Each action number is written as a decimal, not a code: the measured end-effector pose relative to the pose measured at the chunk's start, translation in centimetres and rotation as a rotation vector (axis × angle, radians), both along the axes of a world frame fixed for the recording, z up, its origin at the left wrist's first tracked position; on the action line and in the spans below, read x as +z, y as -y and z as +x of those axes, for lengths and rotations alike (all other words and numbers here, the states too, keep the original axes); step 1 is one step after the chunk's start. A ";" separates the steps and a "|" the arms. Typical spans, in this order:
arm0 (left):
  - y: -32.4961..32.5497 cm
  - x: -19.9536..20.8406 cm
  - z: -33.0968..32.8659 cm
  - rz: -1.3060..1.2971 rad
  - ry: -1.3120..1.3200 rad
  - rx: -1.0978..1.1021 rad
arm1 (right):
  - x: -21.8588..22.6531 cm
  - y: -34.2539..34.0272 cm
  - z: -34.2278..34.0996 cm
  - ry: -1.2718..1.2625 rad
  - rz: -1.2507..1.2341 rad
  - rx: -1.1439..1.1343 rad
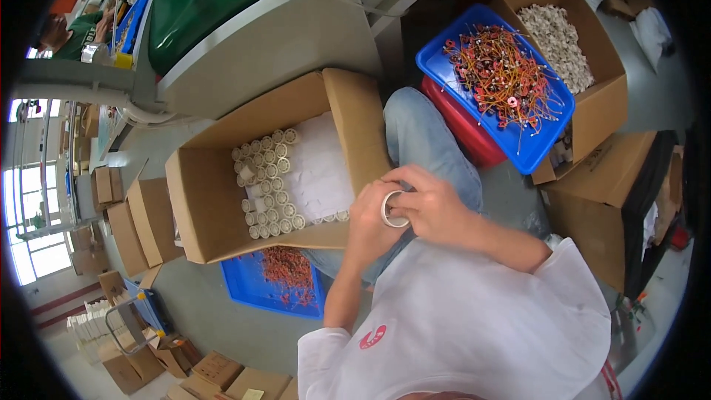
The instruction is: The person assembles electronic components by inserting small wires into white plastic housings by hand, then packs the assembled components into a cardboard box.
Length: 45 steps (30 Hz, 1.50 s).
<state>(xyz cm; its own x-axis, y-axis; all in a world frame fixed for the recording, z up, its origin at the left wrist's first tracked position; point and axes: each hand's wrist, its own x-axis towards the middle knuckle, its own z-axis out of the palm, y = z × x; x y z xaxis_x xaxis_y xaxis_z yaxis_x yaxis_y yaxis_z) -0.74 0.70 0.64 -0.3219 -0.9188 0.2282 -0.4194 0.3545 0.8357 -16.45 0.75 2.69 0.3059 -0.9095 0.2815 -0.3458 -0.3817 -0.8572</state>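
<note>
A short white plastic cylinder (386,215), its open round end facing up, is held in front of my body. My left hand (366,221) wraps around its side, fingers closed. My right hand (433,206) is bent over the rim, with fingertips down inside the opening; anything pinched there is hidden. Just left of my hands stands an open cardboard box (361,115). Inside it, several similar white cylinders (272,216) stand in rows, a couple lying on top, beside a sheet of white paper (315,167).
At the right, a blue tray (527,150) of red and yellow wired parts (503,78) rests on a red container (474,137). Behind it, a carton (603,115) holds small white pieces (555,41). Another blue tray (244,281) lies on the floor. A green-topped conveyor (215,7) stands ahead.
</note>
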 end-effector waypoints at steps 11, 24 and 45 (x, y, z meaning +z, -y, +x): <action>0.1 0.0 -0.3 0.085 -0.063 -0.015 | 0.2 0.1 -0.5 0.001 0.095 0.011; 5.1 2.7 1.0 -0.062 0.011 0.084 | 3.3 3.1 -4.2 0.161 0.099 -0.224; 47.6 12.8 31.2 -0.853 1.097 0.802 | -3.4 21.0 -18.1 -0.814 0.153 -0.385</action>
